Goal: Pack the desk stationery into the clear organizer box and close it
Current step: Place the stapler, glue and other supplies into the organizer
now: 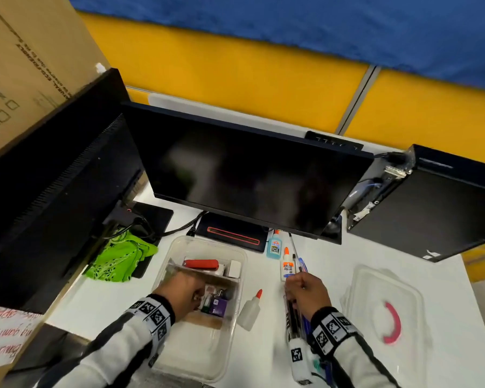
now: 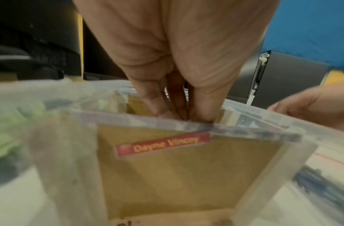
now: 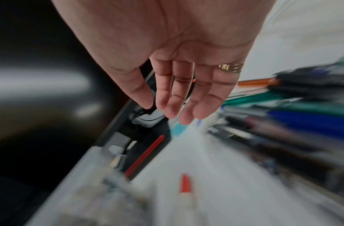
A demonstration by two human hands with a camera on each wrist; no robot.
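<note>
The clear organizer box (image 1: 242,266) lies open on the white desk, with a red stapler (image 1: 201,264) and a white eraser (image 1: 234,268) in its far compartment. My left hand (image 1: 189,296) reaches into the middle compartment among small items. In the left wrist view my left hand (image 2: 184,117) has its fingertips bunched together and hidden behind a clear divider (image 2: 205,128). My right hand (image 1: 294,287) hovers over a bundle of pens (image 1: 293,317); in the right wrist view this right hand (image 3: 163,110) has straight fingers and holds nothing. The lid (image 1: 384,317) lies to the right.
A white glue bottle (image 1: 287,266), a blue glue bottle (image 1: 274,246) and a red-tipped squeeze bottle (image 1: 251,309) lie between box and pens. A monitor (image 1: 249,175) and its base (image 1: 233,233) stand behind. At the left are a second screen (image 1: 53,191) and green cloth (image 1: 118,259).
</note>
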